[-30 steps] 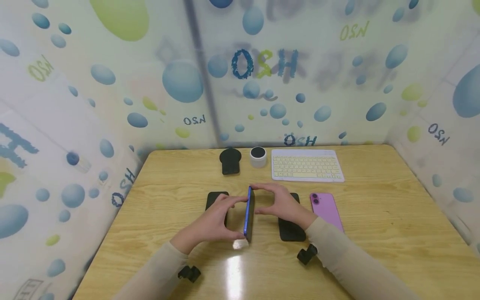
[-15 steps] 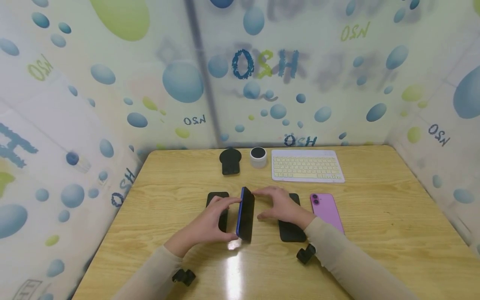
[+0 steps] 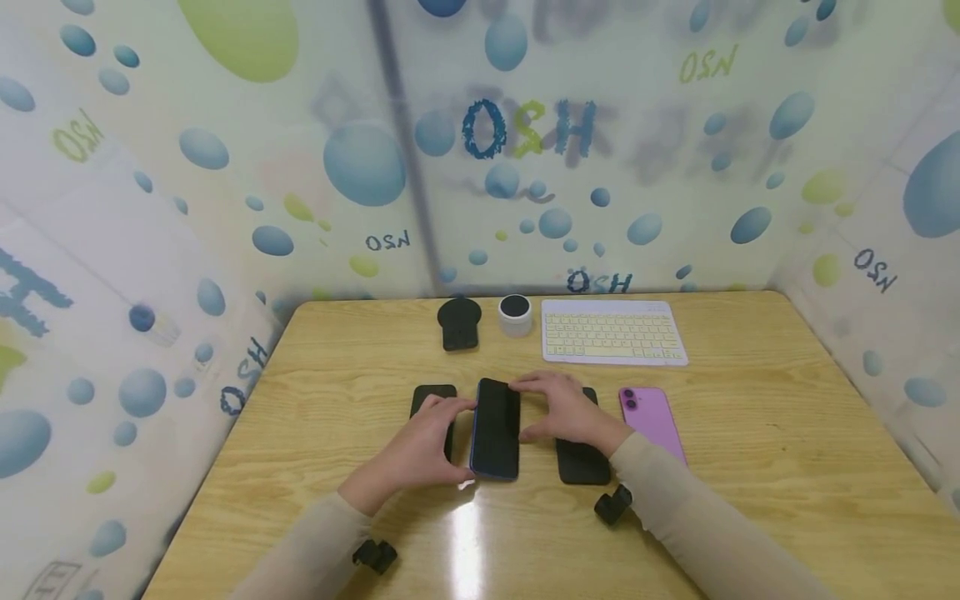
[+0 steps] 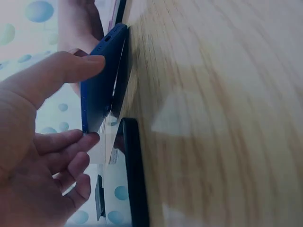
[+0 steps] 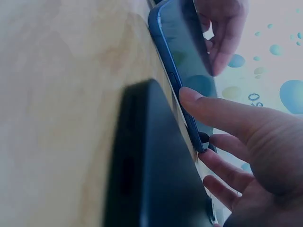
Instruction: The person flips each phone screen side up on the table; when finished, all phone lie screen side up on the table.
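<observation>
A blue-edged smartphone (image 3: 495, 433) with its dark screen up is between both hands, tilted with its left long edge raised off the table in the left wrist view (image 4: 102, 85). My left hand (image 3: 420, 450) holds that raised edge, thumb at the near corner and fingers toward the far end. The right hand (image 3: 562, 410) has its thumb on the lower right edge and its fingertips at the far right corner. Partly hidden under the left hand lies a black phone (image 3: 435, 392); another black phone (image 3: 583, 463) lies beneath the right wrist.
To the right lies a pink phone (image 3: 652, 421), camera side up. Along the back of the wooden table (image 3: 765, 467) stand a black round-headed flat object (image 3: 459, 323), a white cylinder with a dark top (image 3: 515, 317) and a white keyboard (image 3: 613, 333).
The blue-edged phone was on its edge and has tipped down toward the right, its screen now facing up. The right thumb, apart from it half a second ago, is at its edge.
</observation>
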{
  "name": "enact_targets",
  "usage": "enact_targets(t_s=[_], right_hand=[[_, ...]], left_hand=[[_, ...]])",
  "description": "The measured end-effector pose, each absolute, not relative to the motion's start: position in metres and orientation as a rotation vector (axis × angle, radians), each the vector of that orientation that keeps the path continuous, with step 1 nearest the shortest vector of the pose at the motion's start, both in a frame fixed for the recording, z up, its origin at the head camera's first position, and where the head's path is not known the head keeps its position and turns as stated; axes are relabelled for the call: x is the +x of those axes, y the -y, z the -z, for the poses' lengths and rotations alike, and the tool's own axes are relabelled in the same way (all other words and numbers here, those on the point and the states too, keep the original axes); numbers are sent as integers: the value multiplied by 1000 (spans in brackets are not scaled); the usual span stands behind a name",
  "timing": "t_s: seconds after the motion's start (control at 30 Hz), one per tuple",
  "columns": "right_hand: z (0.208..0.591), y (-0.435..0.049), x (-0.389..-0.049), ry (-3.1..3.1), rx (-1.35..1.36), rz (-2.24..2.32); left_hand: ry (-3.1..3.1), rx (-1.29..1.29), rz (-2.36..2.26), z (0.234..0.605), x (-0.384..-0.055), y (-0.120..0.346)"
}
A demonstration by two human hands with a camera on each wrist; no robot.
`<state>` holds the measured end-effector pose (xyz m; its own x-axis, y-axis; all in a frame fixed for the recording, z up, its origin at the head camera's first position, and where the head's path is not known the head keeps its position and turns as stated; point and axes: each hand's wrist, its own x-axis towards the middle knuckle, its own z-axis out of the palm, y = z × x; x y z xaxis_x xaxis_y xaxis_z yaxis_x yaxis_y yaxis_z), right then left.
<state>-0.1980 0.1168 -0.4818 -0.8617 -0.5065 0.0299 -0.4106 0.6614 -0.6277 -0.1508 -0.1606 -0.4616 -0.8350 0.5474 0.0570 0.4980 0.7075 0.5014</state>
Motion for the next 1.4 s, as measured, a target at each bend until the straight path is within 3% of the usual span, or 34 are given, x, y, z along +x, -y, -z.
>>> enact_targets(t_s=[0.37,0.83,1.4], right_hand=[[479,-124,-206,-2681,-780,919],[482,-131,-206,-2705,-829,912],[479,-196,-187,-2852,-794,856]], left_hand=[[-2864,846,-503,469,-160,149],[-2861,869,-464,467,-157,146],[-2814,953,-435,457,-154,107]])
